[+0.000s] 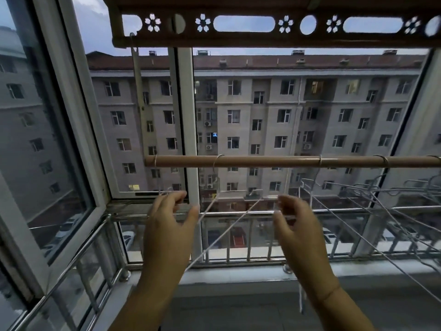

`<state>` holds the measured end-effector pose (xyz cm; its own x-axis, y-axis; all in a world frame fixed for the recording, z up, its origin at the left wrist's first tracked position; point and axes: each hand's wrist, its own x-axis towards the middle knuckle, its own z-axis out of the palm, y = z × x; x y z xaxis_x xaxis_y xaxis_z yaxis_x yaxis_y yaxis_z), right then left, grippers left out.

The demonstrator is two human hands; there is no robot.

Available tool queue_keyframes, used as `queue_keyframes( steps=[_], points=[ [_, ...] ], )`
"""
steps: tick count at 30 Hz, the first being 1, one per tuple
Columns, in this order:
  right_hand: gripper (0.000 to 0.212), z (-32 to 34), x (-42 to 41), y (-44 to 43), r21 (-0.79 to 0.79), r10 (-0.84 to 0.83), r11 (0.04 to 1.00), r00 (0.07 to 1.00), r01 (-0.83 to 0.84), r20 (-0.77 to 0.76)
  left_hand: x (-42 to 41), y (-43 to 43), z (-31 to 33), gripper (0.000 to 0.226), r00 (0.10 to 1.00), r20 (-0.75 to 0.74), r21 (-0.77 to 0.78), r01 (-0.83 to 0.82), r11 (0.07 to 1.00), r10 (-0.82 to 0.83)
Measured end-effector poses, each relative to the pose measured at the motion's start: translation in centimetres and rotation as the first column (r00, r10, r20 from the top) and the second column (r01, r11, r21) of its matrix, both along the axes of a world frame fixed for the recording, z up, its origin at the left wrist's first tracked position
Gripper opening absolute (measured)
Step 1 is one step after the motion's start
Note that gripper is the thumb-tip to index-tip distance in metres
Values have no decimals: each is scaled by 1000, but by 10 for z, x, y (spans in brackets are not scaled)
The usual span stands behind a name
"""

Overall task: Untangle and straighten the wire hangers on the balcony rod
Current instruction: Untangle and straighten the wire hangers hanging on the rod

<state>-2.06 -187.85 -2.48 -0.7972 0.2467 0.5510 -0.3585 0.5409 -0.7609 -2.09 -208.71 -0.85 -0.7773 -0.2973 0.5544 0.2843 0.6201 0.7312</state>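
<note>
A brown balcony rod [274,161] runs level across the window. One wire hanger [235,216] hooks over the rod at centre left and tilts out toward me. My left hand [170,218] pinches its left end between curled fingers and thumb. My right hand [294,223] holds its right end the same way. Both grips look loose. A tangle of several more wire hangers [381,194] hangs from the rod on the right, their long wires crossing down and to the right. A lone wire loop [155,161] sits near the rod's left end.
An open window sash [62,144] angles in on the left. A steel railing [95,242] lines the sill below. Overhead hangs a dark drying rack [262,39] with flower cut-outs, and a strap [138,91] dangles from it. A thin string [301,299] hangs below my right wrist.
</note>
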Motion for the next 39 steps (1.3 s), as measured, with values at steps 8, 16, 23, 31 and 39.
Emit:
queue_keyframes(
  steps=[8,16,23,31,39],
  points=[
    [31,-18,0,58,-155,-48,983,953,98,300,-4,27,-10,21,911,371,15,187,982,-180],
    [34,-17,-14,36,-119,92,991,958,-61,271,-4,35,-9,29,899,382,107,186,977,-213],
    [38,-15,-18,23,-82,228,974,924,-213,308,-4,40,-5,33,907,382,105,149,983,-179],
    [38,-5,-24,17,-49,304,951,888,-306,347,-9,48,-8,24,903,389,155,129,979,-181],
    [40,3,-31,13,-19,351,927,849,-374,394,-16,48,-7,22,911,399,110,64,992,-103]
  ],
)
